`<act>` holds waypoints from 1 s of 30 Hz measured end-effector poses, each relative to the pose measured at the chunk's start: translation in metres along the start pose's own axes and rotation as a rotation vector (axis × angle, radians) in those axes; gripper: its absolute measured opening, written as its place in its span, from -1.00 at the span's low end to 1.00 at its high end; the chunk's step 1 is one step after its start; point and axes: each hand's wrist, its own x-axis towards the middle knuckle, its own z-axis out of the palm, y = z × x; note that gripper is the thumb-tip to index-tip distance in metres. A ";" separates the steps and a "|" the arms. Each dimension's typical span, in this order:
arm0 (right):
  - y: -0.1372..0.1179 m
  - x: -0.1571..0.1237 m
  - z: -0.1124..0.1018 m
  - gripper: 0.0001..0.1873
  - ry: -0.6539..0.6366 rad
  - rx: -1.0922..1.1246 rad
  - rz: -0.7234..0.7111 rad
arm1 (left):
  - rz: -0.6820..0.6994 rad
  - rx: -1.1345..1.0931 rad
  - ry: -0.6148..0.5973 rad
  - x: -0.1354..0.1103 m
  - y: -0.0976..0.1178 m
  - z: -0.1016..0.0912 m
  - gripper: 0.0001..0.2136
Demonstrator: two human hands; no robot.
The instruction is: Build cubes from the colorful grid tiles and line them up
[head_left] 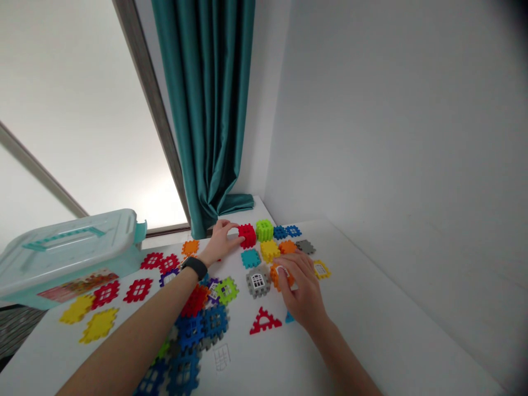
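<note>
My left hand (221, 242), with a dark band on its wrist, reaches to the back of the table. Its thumb and index finger meet the left side of a red cube of interlocking tiles (247, 235). Closer to me, my right hand (304, 283) is closed around an orange block with a white window (277, 276), partly hidden by the fingers. Just left of that block stands a grey block with a white window (258, 281). A yellow block (270, 251), a lime green cube (264, 230) and a teal tile (251, 258) stand around them.
A lidded storage box (74, 253) stands at the left. Blue tiles (192, 330) are piled beneath my left forearm, and red tiles (138, 290) lie beside the box. A red triangle (264, 322) lies in front. The curtain (210, 110) and wall (371, 137) bound the table.
</note>
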 end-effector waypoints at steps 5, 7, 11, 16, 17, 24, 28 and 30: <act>0.000 0.000 0.001 -0.73 0.007 0.012 0.008 | 0.003 -0.002 -0.005 -0.001 0.001 0.000 -0.71; -0.001 0.000 0.000 -0.73 0.005 0.010 0.011 | 0.001 -0.001 -0.002 0.000 0.000 0.000 -0.71; -0.002 0.000 0.000 -0.74 0.005 0.002 0.015 | 0.000 0.002 -0.002 0.000 -0.001 0.001 -0.70; -0.002 0.000 -0.001 -0.76 -0.009 0.000 0.020 | 0.008 0.003 -0.010 0.000 -0.001 0.003 -0.69; -0.002 0.000 -0.001 -0.76 -0.011 0.000 0.023 | 0.009 0.003 -0.011 0.000 -0.001 0.003 -0.69; -0.003 0.000 -0.002 -0.76 -0.020 0.005 0.039 | 0.006 0.011 -0.022 0.001 -0.003 0.003 -0.67; -0.003 0.000 -0.002 -0.77 -0.023 0.006 0.051 | 0.004 0.015 -0.023 0.001 -0.004 0.003 -0.66; -0.002 -0.001 -0.001 -0.76 -0.027 0.011 0.057 | 0.002 0.016 -0.022 0.001 -0.004 0.003 -0.65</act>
